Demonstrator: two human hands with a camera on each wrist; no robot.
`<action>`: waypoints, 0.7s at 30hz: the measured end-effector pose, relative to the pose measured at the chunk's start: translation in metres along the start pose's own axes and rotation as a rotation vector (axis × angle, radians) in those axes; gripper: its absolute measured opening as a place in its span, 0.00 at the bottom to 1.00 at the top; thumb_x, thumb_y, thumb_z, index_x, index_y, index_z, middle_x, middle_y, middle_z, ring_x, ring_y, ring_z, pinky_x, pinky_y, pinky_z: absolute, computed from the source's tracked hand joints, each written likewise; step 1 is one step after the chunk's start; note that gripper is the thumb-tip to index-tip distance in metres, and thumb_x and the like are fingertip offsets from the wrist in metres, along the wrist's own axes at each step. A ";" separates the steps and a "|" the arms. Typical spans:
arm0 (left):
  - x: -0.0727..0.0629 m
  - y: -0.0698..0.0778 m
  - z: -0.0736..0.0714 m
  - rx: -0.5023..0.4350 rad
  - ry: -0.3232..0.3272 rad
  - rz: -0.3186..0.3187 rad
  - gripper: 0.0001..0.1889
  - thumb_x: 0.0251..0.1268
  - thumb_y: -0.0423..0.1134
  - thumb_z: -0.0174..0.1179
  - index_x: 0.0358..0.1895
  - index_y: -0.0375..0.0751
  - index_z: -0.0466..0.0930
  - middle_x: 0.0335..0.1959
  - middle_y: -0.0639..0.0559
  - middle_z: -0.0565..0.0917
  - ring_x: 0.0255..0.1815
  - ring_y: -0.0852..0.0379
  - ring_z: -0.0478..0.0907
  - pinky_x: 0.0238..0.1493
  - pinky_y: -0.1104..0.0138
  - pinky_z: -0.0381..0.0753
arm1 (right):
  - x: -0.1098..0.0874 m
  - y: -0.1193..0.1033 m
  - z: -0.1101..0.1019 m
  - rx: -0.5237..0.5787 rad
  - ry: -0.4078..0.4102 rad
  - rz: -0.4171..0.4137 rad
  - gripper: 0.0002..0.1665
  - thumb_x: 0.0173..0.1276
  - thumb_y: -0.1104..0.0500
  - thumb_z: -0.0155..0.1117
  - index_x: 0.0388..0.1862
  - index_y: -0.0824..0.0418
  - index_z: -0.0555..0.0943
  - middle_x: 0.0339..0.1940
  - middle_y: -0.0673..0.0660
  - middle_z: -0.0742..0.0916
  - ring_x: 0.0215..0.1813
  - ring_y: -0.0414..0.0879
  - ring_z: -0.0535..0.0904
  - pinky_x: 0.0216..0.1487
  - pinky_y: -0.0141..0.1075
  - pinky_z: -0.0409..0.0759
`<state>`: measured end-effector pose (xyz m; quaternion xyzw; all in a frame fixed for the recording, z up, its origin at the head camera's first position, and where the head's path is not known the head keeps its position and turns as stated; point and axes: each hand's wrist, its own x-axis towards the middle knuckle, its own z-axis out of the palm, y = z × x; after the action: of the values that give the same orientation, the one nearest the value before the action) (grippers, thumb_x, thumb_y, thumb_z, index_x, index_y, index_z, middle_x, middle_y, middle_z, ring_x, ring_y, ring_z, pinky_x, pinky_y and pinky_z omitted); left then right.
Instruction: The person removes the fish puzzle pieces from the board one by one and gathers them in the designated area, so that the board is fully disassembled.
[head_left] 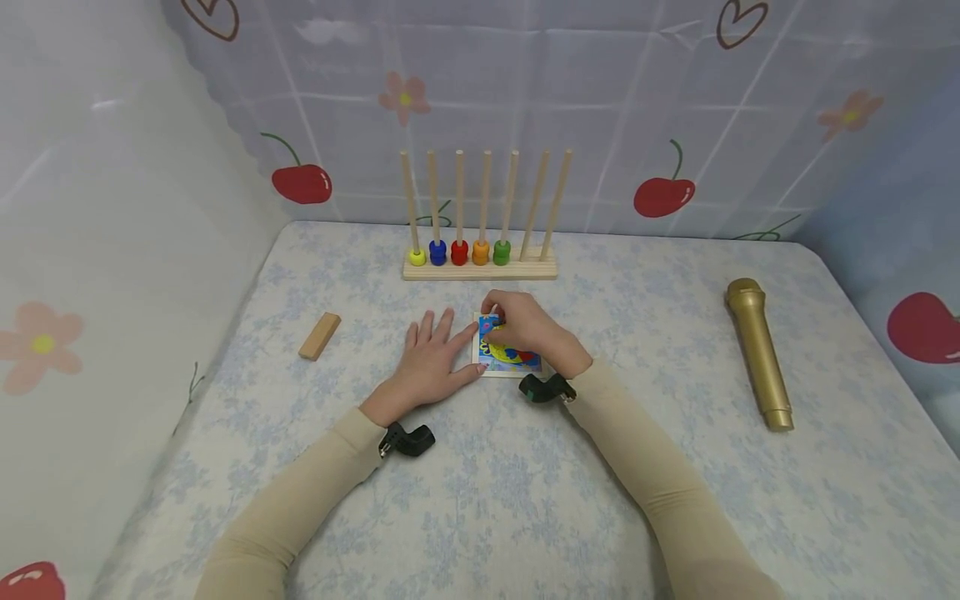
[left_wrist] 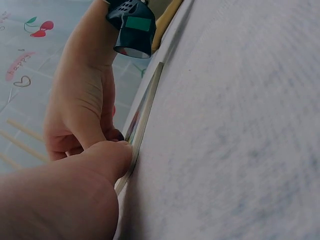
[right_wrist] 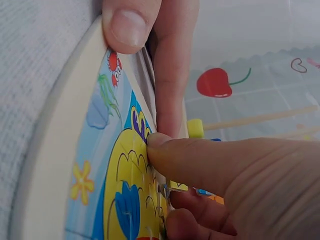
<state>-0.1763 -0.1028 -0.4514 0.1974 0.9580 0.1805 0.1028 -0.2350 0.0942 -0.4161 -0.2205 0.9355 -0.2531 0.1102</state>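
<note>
A small wooden-framed jigsaw puzzle with a yellow fish picture lies flat on the table in front of me. At its left edge, my left hand rests with fingers spread. Its thumb presses on the pale frame, and the index finger reaches along the upper left side. Over the puzzle's upper part, my right hand has its fingers curled and pinches a yellow puzzle piece, mostly hidden by the fingers. The right thumb is right at the fish picture.
Behind the puzzle stands a wooden bead rack with upright pegs and coloured beads. A wooden block lies to the left. On the right is a gold microphone. A printed curtain hangs along the table's back edge.
</note>
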 end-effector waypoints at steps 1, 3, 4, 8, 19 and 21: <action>0.000 0.000 0.000 0.001 0.002 0.001 0.39 0.73 0.65 0.51 0.82 0.55 0.56 0.85 0.36 0.45 0.85 0.29 0.34 0.79 0.33 0.38 | 0.000 0.000 0.000 0.007 -0.003 0.006 0.20 0.62 0.59 0.76 0.51 0.60 0.81 0.41 0.59 0.86 0.40 0.50 0.77 0.46 0.41 0.79; 0.000 0.000 0.000 0.002 0.003 0.002 0.39 0.73 0.65 0.51 0.82 0.55 0.56 0.85 0.36 0.45 0.85 0.29 0.34 0.79 0.33 0.38 | 0.000 -0.001 0.000 0.017 -0.007 0.017 0.20 0.62 0.59 0.76 0.51 0.60 0.80 0.41 0.59 0.86 0.40 0.50 0.77 0.45 0.41 0.79; 0.000 0.000 0.000 0.000 0.004 0.002 0.39 0.73 0.65 0.51 0.82 0.55 0.56 0.85 0.36 0.45 0.85 0.29 0.34 0.79 0.33 0.37 | 0.000 -0.001 0.000 0.018 -0.009 0.022 0.20 0.62 0.60 0.76 0.51 0.60 0.80 0.41 0.59 0.86 0.40 0.50 0.77 0.45 0.41 0.79; 0.000 -0.001 0.000 -0.003 0.005 0.001 0.39 0.73 0.65 0.51 0.82 0.55 0.56 0.85 0.36 0.45 0.85 0.29 0.34 0.79 0.33 0.37 | 0.000 -0.001 0.001 0.011 -0.010 0.018 0.20 0.62 0.60 0.75 0.51 0.59 0.80 0.39 0.58 0.85 0.38 0.50 0.77 0.43 0.40 0.77; 0.000 -0.002 0.001 -0.013 0.011 0.007 0.39 0.74 0.64 0.52 0.82 0.55 0.57 0.85 0.36 0.46 0.85 0.29 0.34 0.79 0.33 0.37 | -0.001 -0.001 0.001 0.044 -0.016 -0.007 0.16 0.66 0.62 0.72 0.51 0.59 0.80 0.35 0.57 0.84 0.34 0.48 0.75 0.40 0.37 0.74; 0.000 -0.001 0.001 -0.014 0.013 0.009 0.39 0.74 0.64 0.52 0.82 0.55 0.57 0.85 0.35 0.46 0.85 0.29 0.34 0.79 0.33 0.37 | -0.001 0.000 0.000 0.063 -0.016 -0.019 0.14 0.69 0.62 0.69 0.51 0.60 0.80 0.33 0.56 0.83 0.32 0.47 0.74 0.38 0.36 0.73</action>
<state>-0.1762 -0.1035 -0.4527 0.1998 0.9566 0.1888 0.0974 -0.2343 0.0941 -0.4159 -0.2280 0.9240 -0.2818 0.1219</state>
